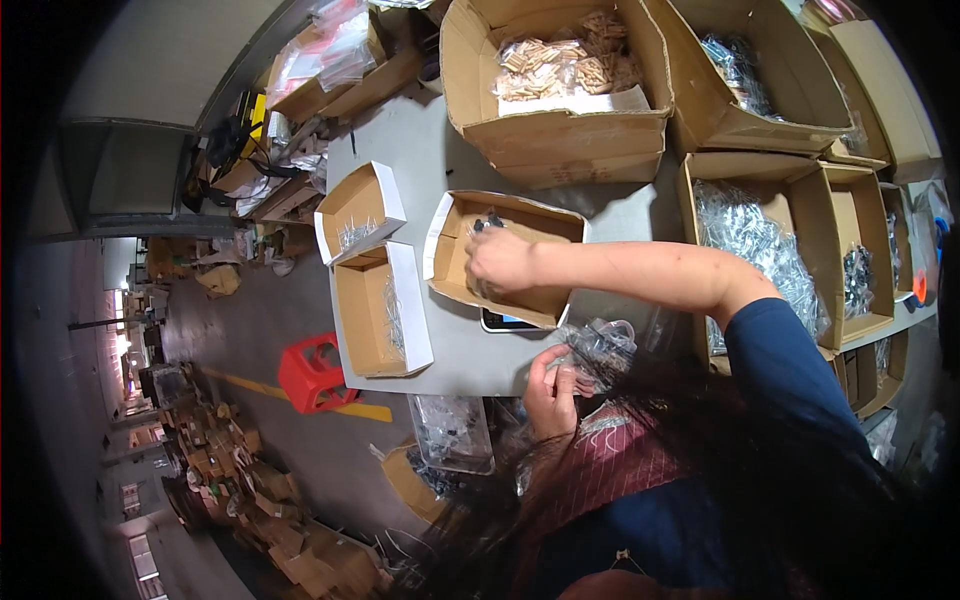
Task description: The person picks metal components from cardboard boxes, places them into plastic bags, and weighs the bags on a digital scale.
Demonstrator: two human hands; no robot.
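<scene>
My right hand [500, 262] reaches into a shallow cardboard box [445, 292] on the grey table. Its fingers are curled down beside small dark parts [488, 222]; what they grip, if anything, is hidden. Close to my body, my left hand [553, 395] pinches a clear plastic bag [600, 345] with small pieces showing through it. Under the near edge of the box sits a device with a small lit screen [505, 322], mostly covered.
Two white-edged trays [408, 315] with thin metal pieces stand left of the box. Beyond it is a large carton [570, 150] of wooden pegs. Bins of bagged hardware [750, 235] line the right. A red stool [312, 373] stands on the floor; dark hair covers the lower right.
</scene>
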